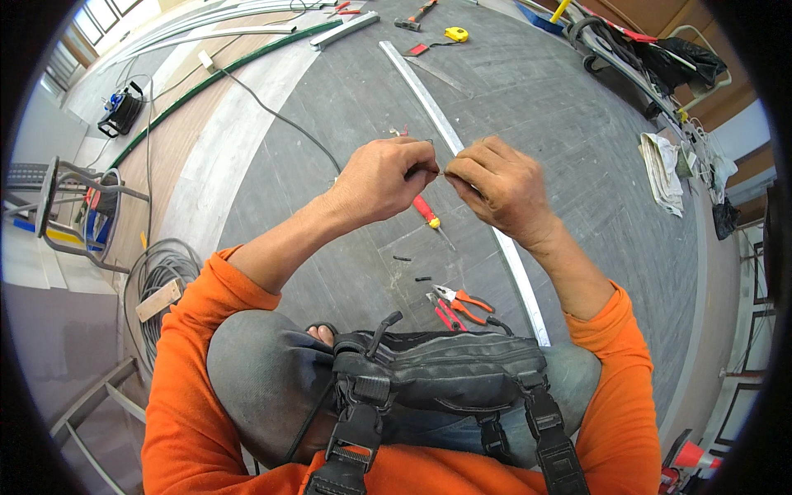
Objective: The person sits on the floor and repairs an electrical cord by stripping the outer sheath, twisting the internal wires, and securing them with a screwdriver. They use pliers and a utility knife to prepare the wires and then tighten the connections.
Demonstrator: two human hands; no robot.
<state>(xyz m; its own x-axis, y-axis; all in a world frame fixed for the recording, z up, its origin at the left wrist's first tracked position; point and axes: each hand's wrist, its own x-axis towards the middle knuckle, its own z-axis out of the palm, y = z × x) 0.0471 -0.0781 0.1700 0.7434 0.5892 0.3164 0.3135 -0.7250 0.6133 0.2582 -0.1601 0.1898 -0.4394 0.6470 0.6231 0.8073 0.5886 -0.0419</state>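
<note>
My left hand (384,177) and my right hand (499,181) are raised close together over the floor, fingertips nearly touching. Each is closed in a pinch, and a sliver of thin wire (440,174) shows between them; most of it is hidden by the fingers. A grey cable (285,122) runs from the upper left and disappears behind my left wrist. Below the hands lies a red and yellow screwdriver (426,211). Nearer my legs are orange-handled pliers (466,304) and a red-handled tool (445,313). Short black pieces (402,258) lie beside them.
A long white metal profile (516,280) crosses the floor under my right arm. Farther off are a hammer (417,15) and a yellow tape measure (456,34). A cable coil (165,280) and a chair (78,210) stand left; a loaded trolley (631,62) is at the upper right.
</note>
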